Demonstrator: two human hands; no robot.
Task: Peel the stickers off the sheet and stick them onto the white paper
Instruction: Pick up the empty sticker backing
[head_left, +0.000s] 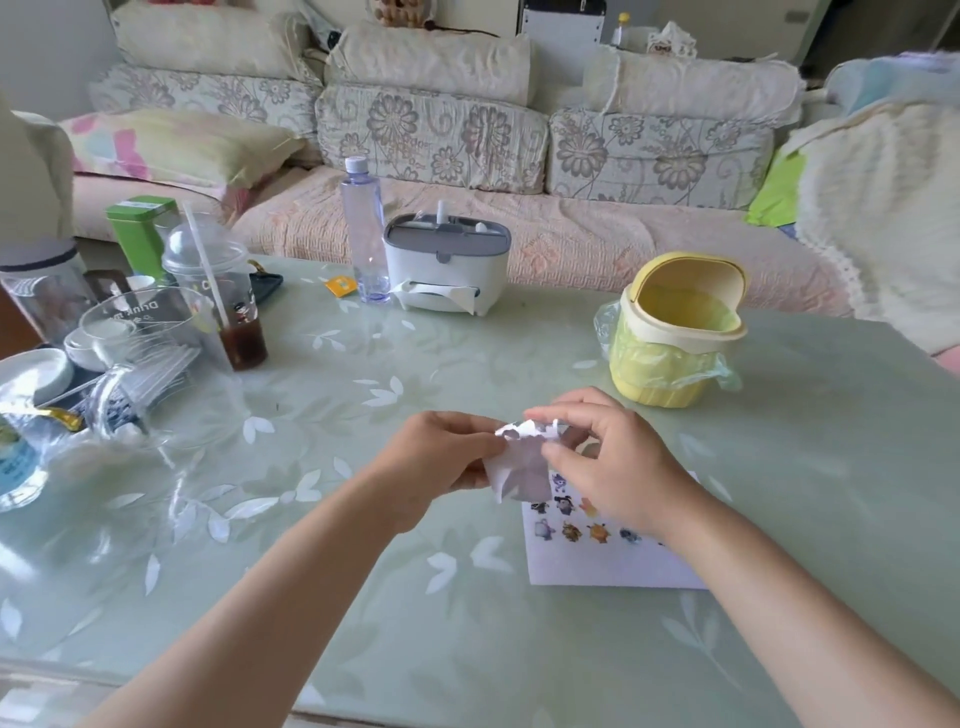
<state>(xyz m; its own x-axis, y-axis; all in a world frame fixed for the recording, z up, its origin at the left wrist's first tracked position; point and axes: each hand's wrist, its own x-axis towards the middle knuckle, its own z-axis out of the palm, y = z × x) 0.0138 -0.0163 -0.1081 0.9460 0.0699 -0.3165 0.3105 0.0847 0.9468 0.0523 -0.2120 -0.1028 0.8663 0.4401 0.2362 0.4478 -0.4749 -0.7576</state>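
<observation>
We hold the crumpled sticker sheet (519, 470) on our side of the yellow bin (675, 338), off the surface (311, 597) | left grip (441, 462) pinches its left side | right grip (608, 467) pinches its top | white paper (597, 569) lies flat nearer us than the bin, partly under our right grip, bearing rows of cartoon stickers (571, 531)

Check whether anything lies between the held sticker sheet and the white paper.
Nothing visible does. The left hand and right hand hold the sticker sheet over the far corner of the white paper; only the right forearm crosses it, its near strip bare.
</observation>
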